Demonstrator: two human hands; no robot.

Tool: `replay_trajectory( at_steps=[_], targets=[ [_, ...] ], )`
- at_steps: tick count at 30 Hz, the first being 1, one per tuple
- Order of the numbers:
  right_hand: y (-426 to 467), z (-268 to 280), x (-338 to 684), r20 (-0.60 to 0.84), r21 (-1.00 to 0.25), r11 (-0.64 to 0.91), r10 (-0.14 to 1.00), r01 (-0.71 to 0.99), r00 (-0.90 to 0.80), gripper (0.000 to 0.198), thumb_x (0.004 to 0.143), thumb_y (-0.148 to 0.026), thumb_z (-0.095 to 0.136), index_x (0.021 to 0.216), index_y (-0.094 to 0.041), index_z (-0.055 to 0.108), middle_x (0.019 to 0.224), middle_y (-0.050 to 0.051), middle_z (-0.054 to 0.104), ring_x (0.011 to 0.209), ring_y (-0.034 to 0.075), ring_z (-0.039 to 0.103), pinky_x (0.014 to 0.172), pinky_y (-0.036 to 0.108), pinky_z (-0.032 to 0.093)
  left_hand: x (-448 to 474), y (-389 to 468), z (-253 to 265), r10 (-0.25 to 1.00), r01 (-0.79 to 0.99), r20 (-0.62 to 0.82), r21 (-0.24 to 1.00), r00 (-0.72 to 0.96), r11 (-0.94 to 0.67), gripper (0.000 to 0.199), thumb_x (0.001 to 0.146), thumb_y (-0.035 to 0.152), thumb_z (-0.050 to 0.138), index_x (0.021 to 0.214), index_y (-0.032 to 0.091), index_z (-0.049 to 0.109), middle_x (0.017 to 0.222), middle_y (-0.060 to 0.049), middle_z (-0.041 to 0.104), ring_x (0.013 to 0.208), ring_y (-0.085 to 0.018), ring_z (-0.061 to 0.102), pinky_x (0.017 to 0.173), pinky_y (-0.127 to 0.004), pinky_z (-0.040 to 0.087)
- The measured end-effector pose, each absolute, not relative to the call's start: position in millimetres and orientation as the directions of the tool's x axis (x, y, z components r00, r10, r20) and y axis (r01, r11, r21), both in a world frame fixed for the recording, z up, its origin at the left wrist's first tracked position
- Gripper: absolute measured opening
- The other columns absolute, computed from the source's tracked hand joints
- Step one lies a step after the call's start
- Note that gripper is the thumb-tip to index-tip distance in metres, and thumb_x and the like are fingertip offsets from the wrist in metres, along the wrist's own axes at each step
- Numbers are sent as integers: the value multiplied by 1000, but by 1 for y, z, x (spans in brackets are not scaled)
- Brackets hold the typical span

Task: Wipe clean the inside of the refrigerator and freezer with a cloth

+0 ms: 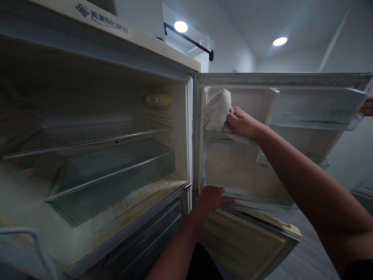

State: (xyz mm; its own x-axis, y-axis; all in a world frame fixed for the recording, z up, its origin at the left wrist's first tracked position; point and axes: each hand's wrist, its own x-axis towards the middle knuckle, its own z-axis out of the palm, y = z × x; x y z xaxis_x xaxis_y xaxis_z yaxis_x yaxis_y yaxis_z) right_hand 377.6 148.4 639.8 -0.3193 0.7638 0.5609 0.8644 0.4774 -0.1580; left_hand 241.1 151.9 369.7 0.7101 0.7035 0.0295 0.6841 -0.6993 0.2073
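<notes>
A white cloth (218, 109) is bunched in my right hand (241, 122), whose fingers are closed around it. That hand is at the upper left of the open refrigerator door (230, 163), with the cloth at the upper door rack (217, 137). Lower down, my left hand (212, 197) lies at the bottom door rack (256, 204) near the hinge side. Its thumb and fingers are apart, and part of the hand faces away from me.
To the left is the stained refrigerator interior, with a glass shelf (87, 144), a clear drawer (116, 182) and a yellowish lamp cover (159, 100). Below, a second door (247, 241) also stands open. At lower left is a white curved bar (35, 241).
</notes>
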Motion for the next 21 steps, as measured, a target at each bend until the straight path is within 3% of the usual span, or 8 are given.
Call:
replay_trajectory(
  at_steps=[2, 5, 7, 10, 15, 18, 21],
  targets=[
    [138, 630, 372, 557, -87, 570, 708, 817, -435, 42, 105, -35, 34, 97, -17, 71, 99, 8, 74, 88, 22, 65, 83, 33, 52, 241, 152, 370, 704, 686, 21, 208, 710, -698, 94, 85, 96, 27, 128, 24, 72, 115, -14, 80, 111, -35, 75, 93, -44, 55],
    [120, 603, 358, 500, 167, 627, 611, 761, -614, 32, 101, -34, 52, 121, -21, 74, 135, 10, 70, 119, 28, 64, 104, 43, 49, 240, 153, 372, 704, 687, 1, 217, 711, -694, 93, 86, 95, 30, 127, 24, 72, 115, -15, 80, 111, -36, 75, 94, -45, 55],
    [108, 582, 352, 498, 322, 569, 578, 757, -646, 39, 97, -32, 61, 134, -30, 71, 156, 5, 58, 143, 32, 50, 118, 51, 40, 240, 153, 373, 700, 685, -12, 223, 714, -694, 92, 85, 95, 33, 127, 23, 72, 115, -15, 80, 111, -37, 75, 93, -46, 56],
    [97, 557, 358, 521, 439, 443, 583, 782, -623, 53, 95, -26, 63, 146, -38, 63, 167, -2, 45, 159, 32, 32, 127, 58, 29, 239, 153, 375, 700, 685, -13, 221, 714, -694, 90, 85, 95, 35, 124, 24, 73, 113, -15, 81, 111, -37, 75, 92, -46, 56],
    [84, 538, 394, 567, 468, 269, 640, 842, -519, 68, 90, -19, 59, 154, -41, 55, 171, -3, 37, 163, 32, 25, 131, 64, 21, 238, 152, 377, 697, 684, -7, 197, 717, -702, 90, 87, 94, 30, 124, 24, 73, 113, -15, 81, 110, -36, 76, 92, -44, 55],
    [75, 533, 420, 614, 435, 161, 666, 886, -423, 64, 90, -20, 58, 150, -41, 60, 171, -2, 38, 164, 33, 21, 130, 69, 17, 238, 152, 375, 694, 682, -2, 185, 720, -708, 91, 89, 92, 26, 128, 24, 71, 115, -15, 81, 110, -35, 76, 93, -43, 55],
    [63, 527, 444, 654, 361, 97, 682, 928, -326, 52, 91, -26, 56, 139, -38, 69, 170, -1, 39, 164, 34, 20, 129, 68, 21, 238, 153, 372, 697, 683, 14, 187, 717, -706, 92, 89, 92, 26, 130, 23, 70, 115, -15, 80, 111, -35, 75, 92, -43, 55]
  ],
)
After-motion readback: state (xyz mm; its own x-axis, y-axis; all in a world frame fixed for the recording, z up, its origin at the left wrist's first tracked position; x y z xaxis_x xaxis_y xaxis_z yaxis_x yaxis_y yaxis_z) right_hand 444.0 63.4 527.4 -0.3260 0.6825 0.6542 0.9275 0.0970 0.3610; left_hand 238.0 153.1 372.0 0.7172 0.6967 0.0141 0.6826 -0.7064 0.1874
